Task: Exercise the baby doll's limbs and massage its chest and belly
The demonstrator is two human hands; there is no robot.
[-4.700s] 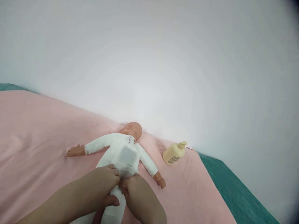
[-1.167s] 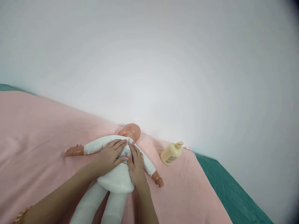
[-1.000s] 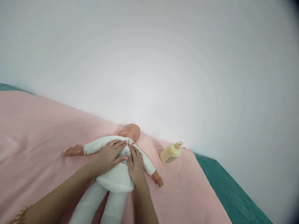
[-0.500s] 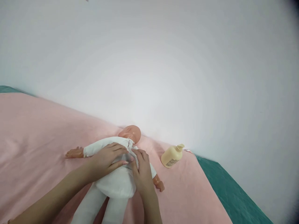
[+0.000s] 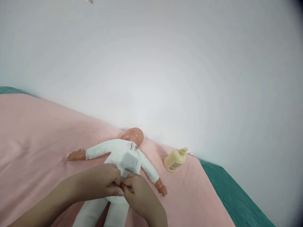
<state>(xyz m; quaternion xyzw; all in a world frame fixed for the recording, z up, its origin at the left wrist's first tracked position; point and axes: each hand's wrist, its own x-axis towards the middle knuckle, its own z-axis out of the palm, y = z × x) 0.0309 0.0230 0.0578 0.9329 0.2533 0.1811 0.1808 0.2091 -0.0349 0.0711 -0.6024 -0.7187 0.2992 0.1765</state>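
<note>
Having left the chest of the doll (image 5: 129, 161), the left hand (image 5: 107, 179) and right hand (image 5: 138, 190) are meeting at its belly; work is apparently shifting lower. Fingers are curling inward, holding what I cannot tell. The doll is lying on the sheet (image 5: 194, 195).

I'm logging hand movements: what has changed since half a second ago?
The left hand and right hand moved down the doll from chest to belly and curled, fully uncovering the gray patch. Whether they grip anything is hidden. The doll and bottle stayed on the sheet.
</note>
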